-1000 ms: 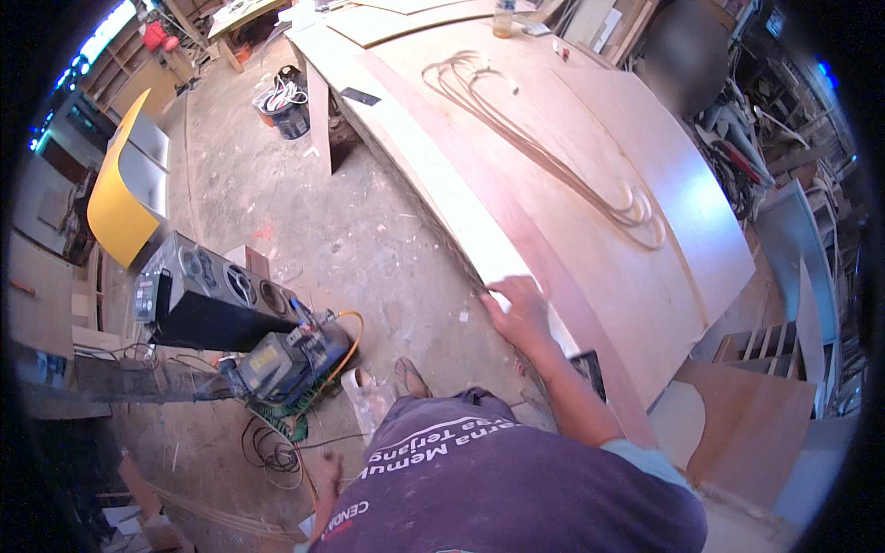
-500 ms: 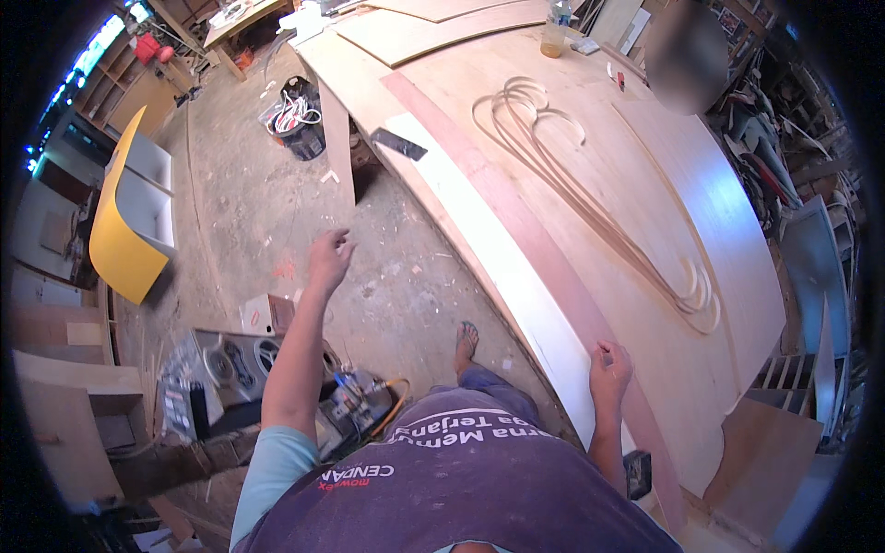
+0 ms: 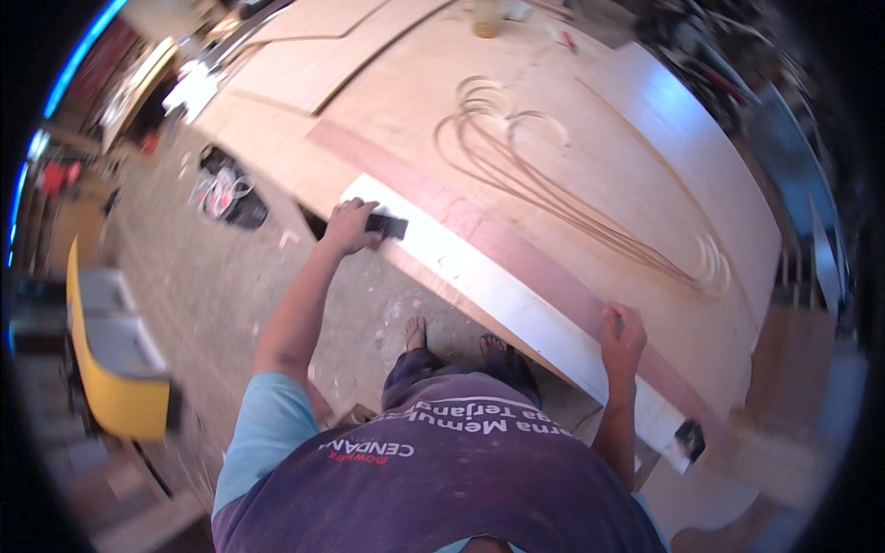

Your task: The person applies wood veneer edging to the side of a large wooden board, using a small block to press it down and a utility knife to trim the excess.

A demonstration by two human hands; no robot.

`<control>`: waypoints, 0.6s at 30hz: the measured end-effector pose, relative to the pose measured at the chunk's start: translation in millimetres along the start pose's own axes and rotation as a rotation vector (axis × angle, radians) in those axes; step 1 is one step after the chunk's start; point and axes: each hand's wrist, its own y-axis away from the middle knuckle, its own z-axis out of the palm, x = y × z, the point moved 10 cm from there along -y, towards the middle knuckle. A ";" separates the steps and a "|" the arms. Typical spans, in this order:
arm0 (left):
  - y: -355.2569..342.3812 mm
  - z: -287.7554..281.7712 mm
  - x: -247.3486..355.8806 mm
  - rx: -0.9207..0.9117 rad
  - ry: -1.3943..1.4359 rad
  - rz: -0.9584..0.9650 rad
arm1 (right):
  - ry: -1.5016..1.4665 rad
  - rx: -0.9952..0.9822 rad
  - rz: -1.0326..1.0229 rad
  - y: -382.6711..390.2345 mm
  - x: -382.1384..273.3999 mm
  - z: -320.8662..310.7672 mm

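A long white strip lies along the near edge of the worktable, beside a pinkish strip. My left hand is at the strip's far left end, its thumb and fingers around the left end of a small black block. My right hand is closed, with curled fingers, above the pinkish strip near the right end. Whatever those fingers may hold is hidden. Another black block sits at the near right end of the white strip.
Thin bent wooden strips lie looped on the large plywood sheet. More panels and a jar are at the back. On the floor at left stand a bucket with cables and a yellow-edged cabinet piece.
My left hand has moved from open air over the floor onto the black block. My right hand stays closed near the strips. The view has turned and both feet now show.
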 end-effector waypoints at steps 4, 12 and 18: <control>-42.2 16.8 -7.2 -0.141 -0.027 0.158 | -0.025 0.202 0.343 101.5 1.2 -11.4; -53.6 22.8 3.0 -0.212 -0.062 0.269 | 0.031 -0.043 0.702 251.0 -25.5 70.6; -59.0 22.2 15.1 -0.347 -0.174 0.242 | -0.056 0.119 0.832 294.2 -30.4 64.5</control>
